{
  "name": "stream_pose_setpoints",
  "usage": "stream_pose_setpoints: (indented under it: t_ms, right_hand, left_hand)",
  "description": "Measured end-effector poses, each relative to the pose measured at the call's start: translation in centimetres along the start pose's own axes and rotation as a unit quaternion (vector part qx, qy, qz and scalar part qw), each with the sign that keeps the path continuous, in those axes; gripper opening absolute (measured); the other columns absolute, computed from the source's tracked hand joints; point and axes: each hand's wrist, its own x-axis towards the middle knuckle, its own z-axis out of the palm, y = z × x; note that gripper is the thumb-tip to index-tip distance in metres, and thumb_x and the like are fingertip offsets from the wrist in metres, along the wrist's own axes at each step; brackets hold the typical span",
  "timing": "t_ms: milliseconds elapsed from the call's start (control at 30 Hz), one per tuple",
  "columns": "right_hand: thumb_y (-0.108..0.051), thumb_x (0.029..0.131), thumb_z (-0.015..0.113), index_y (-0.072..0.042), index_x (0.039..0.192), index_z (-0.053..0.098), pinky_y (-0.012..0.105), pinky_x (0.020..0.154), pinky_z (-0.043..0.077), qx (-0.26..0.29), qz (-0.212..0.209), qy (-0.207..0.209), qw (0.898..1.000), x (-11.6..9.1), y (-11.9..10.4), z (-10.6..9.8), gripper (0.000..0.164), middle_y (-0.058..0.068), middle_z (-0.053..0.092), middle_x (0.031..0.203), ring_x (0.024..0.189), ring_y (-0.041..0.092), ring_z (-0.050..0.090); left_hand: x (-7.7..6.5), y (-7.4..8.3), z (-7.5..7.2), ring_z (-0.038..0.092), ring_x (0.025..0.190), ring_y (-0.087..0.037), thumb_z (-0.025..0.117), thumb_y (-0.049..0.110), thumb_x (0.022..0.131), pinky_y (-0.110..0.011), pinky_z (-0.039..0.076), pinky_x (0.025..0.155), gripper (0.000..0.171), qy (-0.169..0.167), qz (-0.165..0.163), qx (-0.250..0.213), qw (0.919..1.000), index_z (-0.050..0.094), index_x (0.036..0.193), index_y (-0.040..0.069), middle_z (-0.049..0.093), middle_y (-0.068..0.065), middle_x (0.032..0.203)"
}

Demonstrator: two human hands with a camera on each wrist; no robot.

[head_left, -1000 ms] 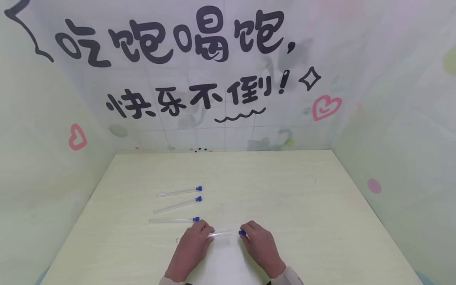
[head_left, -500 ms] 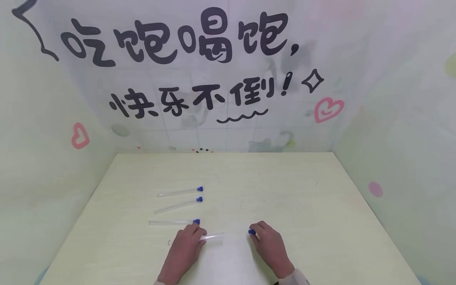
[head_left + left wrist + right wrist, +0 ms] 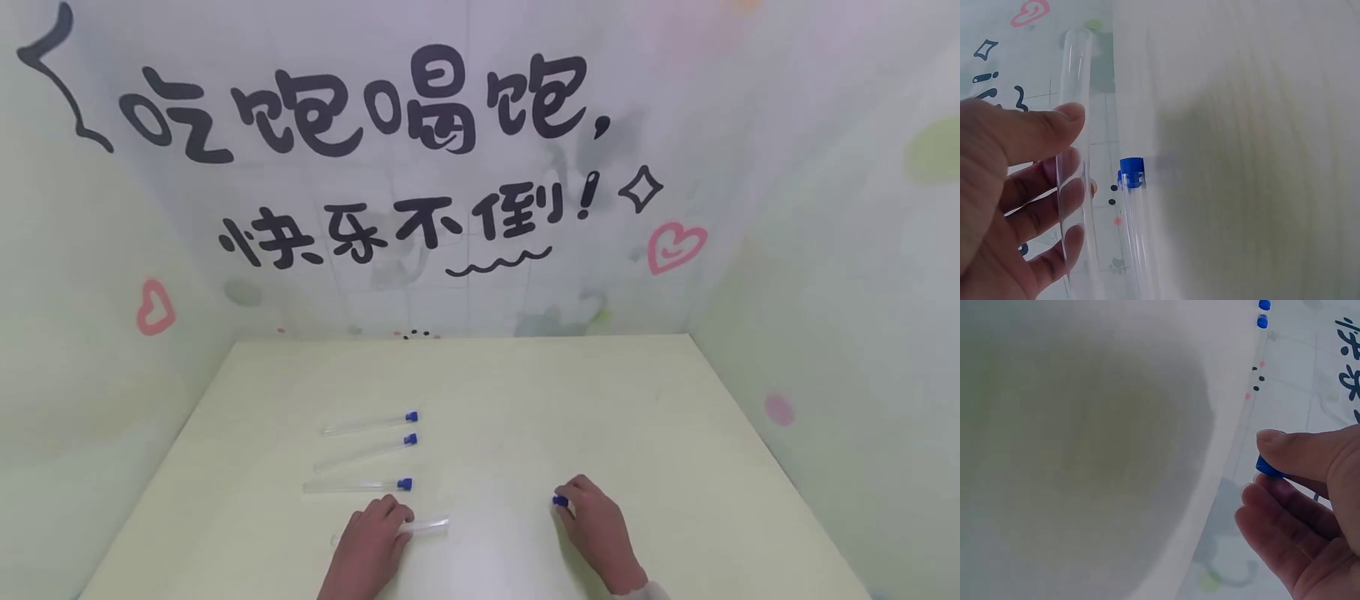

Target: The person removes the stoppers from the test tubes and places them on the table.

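Holds a clear tube (image 3: 427, 527) in the left hand (image 3: 371, 542), with the thumb on one side and bent fingers on the other, closed in just as far as the tube is thick. Points the open end of the tube to the right, out past the fingertips. Pinches a little blue cap (image 3: 560, 501) in the right hand (image 3: 596, 525), with the thumb over it and the other fingers loosely bent underneath, spread a bit away from it. Has the cap well apart from the tube, over on the right side of the table (image 3: 510, 417). Shows a bit of pale sleeve (image 3: 651, 591) by the right wrist. Just past the left hand, in a short stack of rows, three more clear tubes: a near tube (image 3: 352, 487) lying almost straight across, a middle tube (image 3: 363, 456) lying on a slant, and a far tube (image 3: 367, 426) tipped just a little. On the right end of each, a blue top (image 3: 412, 417). At the back, a pale wall (image 3: 420, 292) with big black writing (image 3: 300, 112) and pink hearts (image 3: 139, 317).
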Motion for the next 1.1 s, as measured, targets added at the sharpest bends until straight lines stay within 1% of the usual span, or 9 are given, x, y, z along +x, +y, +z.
stream_pose_setpoints:
  t_ms: [100, 133, 233, 467, 667, 933, 1100]
  right_hand:
    - [-0.007, 0.072, 0.078, -0.011, 0.084, 0.072, 0.019, 0.059, 0.049, 0.004, 0.013, -0.024, 1.0, -0.1, 0.0, -0.2, 0.015, -0.005, 0.061, 0.081, 0.068, 0.007, 0.061]
    - [-0.007, 0.072, 0.078, -0.011, 0.085, 0.072, 0.02, 0.059, 0.049, 0.005, 0.018, -0.032, 0.999, -0.4, -0.1, -0.2, 0.015, -0.006, 0.061, 0.081, 0.068, 0.007, 0.061]
    - [-0.007, 0.071, 0.078, -0.013, 0.084, 0.071, 0.021, 0.059, 0.05, -0.001, 0.03, -0.044, 0.999, -0.7, -0.2, -0.6, 0.016, -0.007, 0.061, 0.079, 0.068, 0.008, 0.061]
    - [-0.01, 0.072, 0.079, -0.016, 0.081, 0.071, 0.021, 0.055, 0.048, -0.02, 0.052, -0.084, 0.995, -0.5, 0.3, -1.0, 0.012, -0.008, 0.06, 0.075, 0.065, 0.008, 0.06]
    - [-0.011, 0.074, 0.078, -0.015, 0.082, 0.072, 0.024, 0.055, 0.049, -0.023, 0.073, -0.119, 0.99, 0.0, 1.0, -1.6, 0.011, -0.008, 0.059, 0.074, 0.065, 0.008, 0.059]
    - [-0.008, 0.073, 0.077, -0.013, 0.082, 0.071, 0.033, 0.06, 0.053, -0.012, 0.093, -0.154, 0.984, 0.1, 1.5, -2.3, 0.012, -0.004, 0.059, 0.077, 0.071, 0.017, 0.062]
    - [-0.006, 0.072, 0.076, -0.013, 0.081, 0.071, 0.034, 0.061, 0.052, -0.003, 0.11, -0.176, 0.978, 0.0, 1.6, -2.4, 0.012, -0.003, 0.058, 0.075, 0.069, 0.015, 0.059]
  left_hand:
    - [0.0, -0.3, 0.2, 0.055, 0.079, -0.012, 0.08, 0.01, 0.069, -0.026, 0.038, 0.062, 0.023, 0.001, 0.01, -0.006, 0.9999, 0.063, 0.083, 0.015, 0.055, 0.009, 0.083]
    - [-0.2, -0.4, 0.3, 0.056, 0.078, -0.013, 0.08, 0.01, 0.068, -0.025, 0.038, 0.062, 0.024, 0.0, 0.013, -0.009, 0.9999, 0.063, 0.083, 0.016, 0.054, 0.009, 0.083]
    - [-0.6, -0.6, 0.5, 0.055, 0.077, -0.013, 0.079, 0.01, 0.069, -0.026, 0.039, 0.062, 0.023, -0.012, 0.018, -0.014, 0.9997, 0.062, 0.083, 0.015, 0.053, 0.008, 0.082]
    - [-0.7, -1.0, 0.0, 0.054, 0.074, -0.012, 0.078, 0.012, 0.071, -0.027, 0.037, 0.06, 0.02, -0.061, -0.01, -0.001, 0.9981, 0.062, 0.082, 0.016, 0.051, 0.009, 0.078]
    - [-0.5, -1.3, -0.2, 0.053, 0.074, -0.012, 0.077, 0.012, 0.072, -0.027, 0.038, 0.061, 0.02, -0.087, -0.027, -0.01, 0.9958, 0.062, 0.083, 0.016, 0.051, 0.008, 0.079]
    - [-0.5, -1.7, 0.0, 0.052, 0.073, -0.011, 0.076, 0.012, 0.072, -0.03, 0.038, 0.063, 0.018, -0.102, -0.035, -0.016, 0.994, 0.061, 0.081, 0.016, 0.051, 0.009, 0.077]
    - [-0.4, -1.9, 0.1, 0.052, 0.074, -0.012, 0.076, 0.014, 0.074, -0.031, 0.039, 0.065, 0.016, -0.138, -0.048, -0.026, 0.989, 0.062, 0.083, 0.015, 0.052, 0.009, 0.077]
